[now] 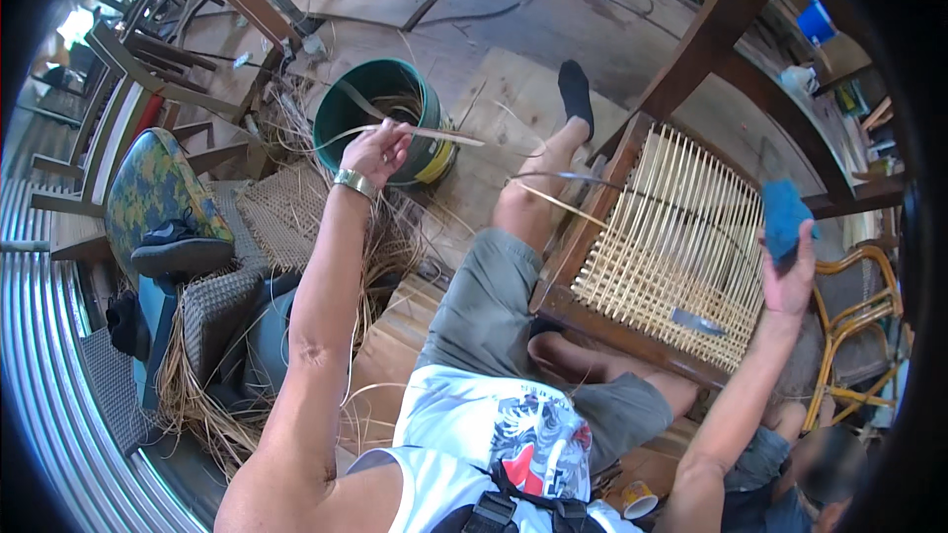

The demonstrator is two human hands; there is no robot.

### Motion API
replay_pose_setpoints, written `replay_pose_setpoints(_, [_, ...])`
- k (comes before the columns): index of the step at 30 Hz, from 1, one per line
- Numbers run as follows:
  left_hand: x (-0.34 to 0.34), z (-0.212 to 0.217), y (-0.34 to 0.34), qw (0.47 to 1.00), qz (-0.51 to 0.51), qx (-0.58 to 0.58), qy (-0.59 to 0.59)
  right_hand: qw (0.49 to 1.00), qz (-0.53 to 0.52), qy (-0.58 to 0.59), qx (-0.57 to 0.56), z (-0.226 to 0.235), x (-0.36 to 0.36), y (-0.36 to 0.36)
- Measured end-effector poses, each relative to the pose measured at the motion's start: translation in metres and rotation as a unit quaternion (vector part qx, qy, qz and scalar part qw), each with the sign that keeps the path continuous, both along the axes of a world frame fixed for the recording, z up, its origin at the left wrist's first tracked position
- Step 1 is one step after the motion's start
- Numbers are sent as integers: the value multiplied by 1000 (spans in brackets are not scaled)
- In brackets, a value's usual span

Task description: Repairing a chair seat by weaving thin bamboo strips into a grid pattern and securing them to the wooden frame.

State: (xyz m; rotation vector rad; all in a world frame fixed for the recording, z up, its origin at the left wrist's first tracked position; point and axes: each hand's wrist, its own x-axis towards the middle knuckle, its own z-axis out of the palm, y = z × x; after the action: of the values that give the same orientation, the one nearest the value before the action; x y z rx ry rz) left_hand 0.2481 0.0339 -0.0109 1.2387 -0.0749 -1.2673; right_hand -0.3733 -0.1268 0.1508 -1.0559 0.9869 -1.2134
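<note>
My left hand [377,150] is closed around a pale cane strip [449,135], whose end sticks out to the right; it is held over the green bucket [331,109]. At the right, my right hand [790,281] grips a blue cloth [780,215] beside the far right edge of the seat. Between the hands lies a wooden chair frame [612,321] with a partly woven cane seat [662,237]. Strands run lengthwise, and the crosswise weave is tight toward the near side. A flat metal blade [697,321] rests on the weave, and a loose strand [560,201] leads off the seat's left side.
Loose cane scraps [212,415] and woven matting [286,212] are heaped at the left. A camouflage-patterned object [158,183] stands there with a dark shoe [183,247] by it. Rattan furniture [839,326] is at the right. Another person [829,464] sits at lower right.
</note>
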Motion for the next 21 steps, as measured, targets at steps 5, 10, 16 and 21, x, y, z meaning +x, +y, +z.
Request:
replay_pose_setpoints(5, [-51,54,4,990,-72,-17,-116,985,149,3,85,0,165,53])
replay_pose_setpoints(10, [-79,86,17,983,-99,-14,-154,942,248,189,-121,-39,319,69])
replay_pose_setpoints(16, [-58,84,16,985,-52,-93,-136,867,419,244,-114,-59,412,81])
replay_pose_setpoints(21, [35,101,12,967,180,-161,-76,896,323,276,-132,-45,402,87])
